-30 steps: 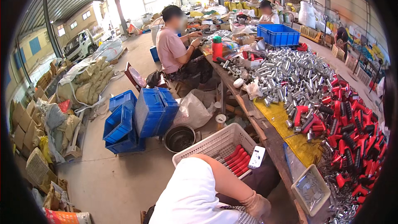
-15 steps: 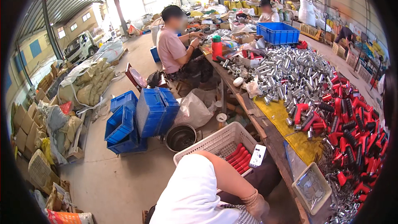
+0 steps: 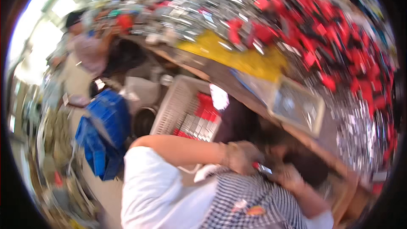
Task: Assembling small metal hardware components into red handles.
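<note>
Wooden bench [image 3: 316,147], yellow sheet [image 3: 229,57], blue crates [image 3: 112,114], hands [image 3: 243,157]

Part [image 3: 263,168] between hands [image 3: 243,157], crate [image 3: 167,109] beyond them, handles [image 3: 206,107] in crate, tray [image 3: 292,126] on table [image 3: 332,149] to the right.

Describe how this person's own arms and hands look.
Short white sleeves leave the forearms bare. The left hand seems to wear a thin glove, gathered at the wrist; the right hand is too blurred to tell.

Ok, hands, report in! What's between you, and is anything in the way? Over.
Left hand, right hand close together. Red-and-silver piece between them; grip blurred. Basket beyond, seemingly not blocking.
</note>
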The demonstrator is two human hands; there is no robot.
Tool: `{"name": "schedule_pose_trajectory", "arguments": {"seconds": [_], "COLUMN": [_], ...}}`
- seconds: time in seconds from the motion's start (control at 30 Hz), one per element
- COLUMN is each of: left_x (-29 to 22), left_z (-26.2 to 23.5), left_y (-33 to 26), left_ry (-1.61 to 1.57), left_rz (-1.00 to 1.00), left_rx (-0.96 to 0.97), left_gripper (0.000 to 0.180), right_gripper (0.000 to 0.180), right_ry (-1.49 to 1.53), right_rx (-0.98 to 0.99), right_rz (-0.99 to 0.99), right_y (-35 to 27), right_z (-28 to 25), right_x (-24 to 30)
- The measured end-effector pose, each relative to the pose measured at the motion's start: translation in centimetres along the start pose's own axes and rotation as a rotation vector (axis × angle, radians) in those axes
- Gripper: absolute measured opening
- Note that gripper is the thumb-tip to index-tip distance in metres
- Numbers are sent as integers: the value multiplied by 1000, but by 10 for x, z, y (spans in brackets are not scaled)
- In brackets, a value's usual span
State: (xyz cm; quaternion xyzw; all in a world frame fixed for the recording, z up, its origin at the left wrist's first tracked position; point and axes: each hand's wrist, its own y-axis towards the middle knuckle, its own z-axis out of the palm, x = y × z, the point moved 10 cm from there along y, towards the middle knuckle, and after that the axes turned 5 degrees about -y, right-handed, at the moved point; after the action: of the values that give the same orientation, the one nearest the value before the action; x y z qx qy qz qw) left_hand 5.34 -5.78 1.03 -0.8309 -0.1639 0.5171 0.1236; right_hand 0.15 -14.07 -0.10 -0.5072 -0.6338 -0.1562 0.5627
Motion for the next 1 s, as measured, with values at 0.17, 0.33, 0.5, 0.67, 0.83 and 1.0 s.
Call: {"name": "schedule_pose_trajectory", "arguments": {"seconds": [0.17, 0.33, 0.5, 0.67, 0.83, 1.0], "left_x": [-12, -40, -47, -55, -62, -38], "left_z": [-15, -7, -3, -5, -7, 6], "left_y": [-1, 1, 1, 1, -1, 15], "left_ry": [-48, 172, 252, 350, 519, 495], "left_rz": [200, 363, 270, 265, 369, 214], "left_rx": [-204, -164, -170, -144, -162, -20], "left_gripper": [32, 38, 36, 44, 40, 31], "right_gripper": [38, 38, 36, 38, 40, 39], "right_ry": [-90, -26, -240, -474, -575, -323], "right_rx": [-8, -139, -252, -358, -380, -291], "right_rz": [252, 158, 48, 6, 4, 12], "right_y": [-4, -22, -37, -45, -44, -31], "right_z": [-5, -2, -4, -16, -27, -17], "right_x": [8, 6, 23, 40, 48, 18]}}
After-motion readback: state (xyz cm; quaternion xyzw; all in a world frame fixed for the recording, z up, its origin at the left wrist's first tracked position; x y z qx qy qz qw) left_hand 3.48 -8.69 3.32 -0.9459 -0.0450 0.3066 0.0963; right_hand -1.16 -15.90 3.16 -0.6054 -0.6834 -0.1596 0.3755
